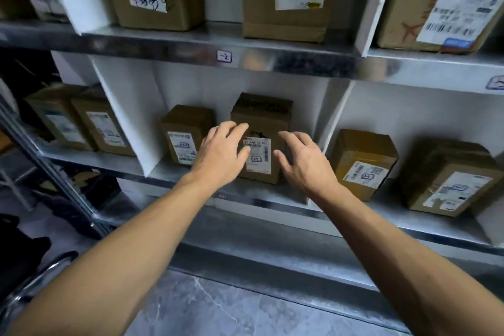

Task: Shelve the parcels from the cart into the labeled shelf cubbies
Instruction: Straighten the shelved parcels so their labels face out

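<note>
Open-fingered, the left hand [221, 155] and right hand [306, 162] flanked a tall parcel [263, 117] standing near the shelf's [272, 206] front edge beside a smaller box [185, 131]. It looked shelved; what remained went unseen.

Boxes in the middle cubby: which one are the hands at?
The taller box, right of the two: the left hand and right hand flank its label. The shorter box stands apart to its left.

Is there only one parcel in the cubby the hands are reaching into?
No, two stand there: a small parcel at the left and a taller parcel beside it, between the left hand and the right hand.
</note>
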A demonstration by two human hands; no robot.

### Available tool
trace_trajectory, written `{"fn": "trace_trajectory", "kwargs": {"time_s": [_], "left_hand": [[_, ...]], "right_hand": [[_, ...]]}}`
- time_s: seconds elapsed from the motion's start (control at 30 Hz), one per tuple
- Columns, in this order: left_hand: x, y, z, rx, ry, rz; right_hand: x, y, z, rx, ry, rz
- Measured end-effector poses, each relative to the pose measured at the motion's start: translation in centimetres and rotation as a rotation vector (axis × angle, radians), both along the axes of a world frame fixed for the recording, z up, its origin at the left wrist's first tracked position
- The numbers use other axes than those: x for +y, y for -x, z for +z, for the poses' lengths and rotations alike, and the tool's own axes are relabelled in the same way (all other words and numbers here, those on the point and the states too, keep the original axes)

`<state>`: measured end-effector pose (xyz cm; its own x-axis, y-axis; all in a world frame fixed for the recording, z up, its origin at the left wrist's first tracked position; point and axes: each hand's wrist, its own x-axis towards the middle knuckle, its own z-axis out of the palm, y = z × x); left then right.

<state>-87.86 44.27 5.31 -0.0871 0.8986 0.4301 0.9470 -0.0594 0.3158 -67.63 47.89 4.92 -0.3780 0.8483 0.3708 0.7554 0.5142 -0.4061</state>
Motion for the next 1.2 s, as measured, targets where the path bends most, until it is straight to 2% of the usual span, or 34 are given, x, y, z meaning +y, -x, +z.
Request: {"fn": "trace_trajectory", "kwargs": {"time_s": [0.2,0.3,0.43,0.53,0.77,1.2], "left_hand": [[4.3,4.0,1.1,0.012,0.013,-0.073],[6.3,4.8,0.9,-0.082,0.083,-0.085],[7.8,4.8,-0.2,-0.141,0.113,-0.160],[9.0,5.0,-0.9,-0.223,0.132,-0.139],[9.9,5.8,-2.1,-0.321,0.086,-0.163],[8.6,4.1,-2.5,-0.422,-0.028,-0.255]], "right_hand": [[2.6,2.9,1.2,0.098,0.072,-0.199],[3.9,3.4,1.6,0.152,0.123,-0.291],[5.1,4.0,1.5,0.184,0.196,-0.319],[5.7,4.6,0.6,0.198,0.262,-0.329],[6.1,6.2,-0.7,0.416,0.218,-0.332],[5.0,4.9,-0.5,0.490,0.184,-0.410]]}}
